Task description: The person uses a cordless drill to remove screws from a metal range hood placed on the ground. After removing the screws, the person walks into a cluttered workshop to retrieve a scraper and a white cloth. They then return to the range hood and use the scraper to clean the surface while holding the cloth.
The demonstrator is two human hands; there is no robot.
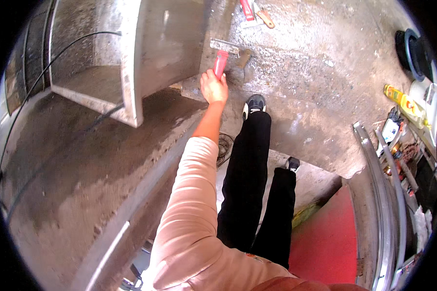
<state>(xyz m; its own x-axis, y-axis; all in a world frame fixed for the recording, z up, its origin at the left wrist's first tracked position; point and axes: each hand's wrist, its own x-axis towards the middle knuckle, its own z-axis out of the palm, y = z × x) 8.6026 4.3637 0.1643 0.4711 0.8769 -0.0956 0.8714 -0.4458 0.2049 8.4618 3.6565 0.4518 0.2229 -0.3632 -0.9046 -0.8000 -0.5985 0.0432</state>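
Note:
My left hand [213, 88] is wrapped round the red handle of a wide-bladed scraper [220, 63]. Its flat metal blade [224, 46] points away from me, over wet, stained concrete beside a grey metal box. I cannot tell whether the blade touches the floor. A dark brown shape to the right of the handle may be a shadow. Farther off lie a second red-handled tool [247, 9] and a wooden-handled scraper [266, 18], close together on the floor. My right hand is out of view.
The open-fronted grey metal box [172, 43] stands at left, a black cable [58, 59] hanging across it. A yellow bottle [397, 95], black round tub [409, 54], curved metal strips [376, 194] and clutter line the right. A red panel [327, 237] leans near my legs.

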